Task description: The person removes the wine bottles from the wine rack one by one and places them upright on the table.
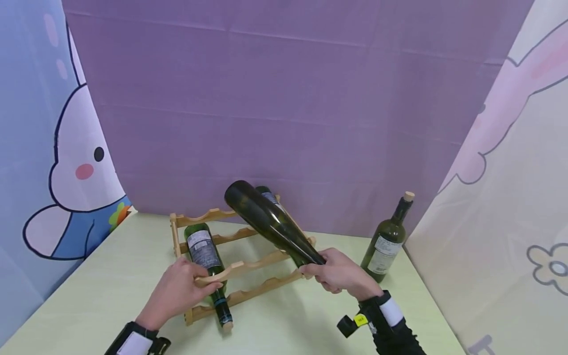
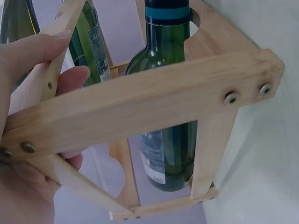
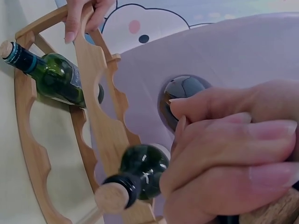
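My left hand (image 1: 177, 291) grips the left end of the upper front rail of a wooden wine rack (image 1: 264, 288). In my right hand (image 1: 343, 276) a dark green wine bottle (image 1: 266, 219) is held by its neck, tilted above the rack with its base up and to the left. A labelled green wine bottle (image 1: 204, 249) lies in the rack's lower left, its corked neck towards me. Behind the held bottle, another wine bottle (image 1: 265, 190) lies at the rack's right; its corked end (image 3: 112, 196) shows in the right wrist view.
A corked wine bottle (image 1: 386, 246) stands upright on the pale table (image 1: 328, 320), right of the rack. A purple cloth (image 1: 284, 108) hangs behind the table. Printed cartoon panels (image 1: 84, 162) flank both sides.
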The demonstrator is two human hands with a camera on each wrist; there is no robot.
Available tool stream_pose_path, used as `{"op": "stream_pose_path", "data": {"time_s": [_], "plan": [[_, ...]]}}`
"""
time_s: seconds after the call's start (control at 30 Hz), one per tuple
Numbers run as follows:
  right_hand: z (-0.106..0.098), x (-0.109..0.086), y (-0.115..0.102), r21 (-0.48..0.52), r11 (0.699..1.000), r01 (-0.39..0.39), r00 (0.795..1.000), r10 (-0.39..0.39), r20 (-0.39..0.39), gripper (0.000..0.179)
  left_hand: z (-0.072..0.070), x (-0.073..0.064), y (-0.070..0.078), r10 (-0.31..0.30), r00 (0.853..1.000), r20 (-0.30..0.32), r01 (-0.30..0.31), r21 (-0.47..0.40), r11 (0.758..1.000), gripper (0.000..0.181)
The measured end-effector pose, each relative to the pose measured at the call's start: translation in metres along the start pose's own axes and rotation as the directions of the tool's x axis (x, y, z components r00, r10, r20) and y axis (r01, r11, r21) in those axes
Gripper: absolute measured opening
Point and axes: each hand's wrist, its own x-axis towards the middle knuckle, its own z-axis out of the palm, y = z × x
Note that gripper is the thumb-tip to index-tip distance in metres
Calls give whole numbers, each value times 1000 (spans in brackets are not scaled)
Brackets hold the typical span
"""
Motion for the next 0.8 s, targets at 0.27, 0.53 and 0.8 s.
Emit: {"op": "stream_pose_path", "data": {"time_s": [0.27, 0.53, 0.8], "plan": [[-9, -9, -3, -45, 999, 6, 1000, -6, -8, 43, -7, -2, -4, 6, 999, 46, -3, -47, 999, 24], [-22, -20, 1, -73, 997, -2, 1000, 0, -17, 42, -12, -2, -5, 100, 995, -11, -100, -103, 990, 58], [-30, -29, 3, -109, 994, -5, 1000, 4, -9, 42, -20, -4, -1, 89, 995, -38, -92, -76, 993, 99]]}}
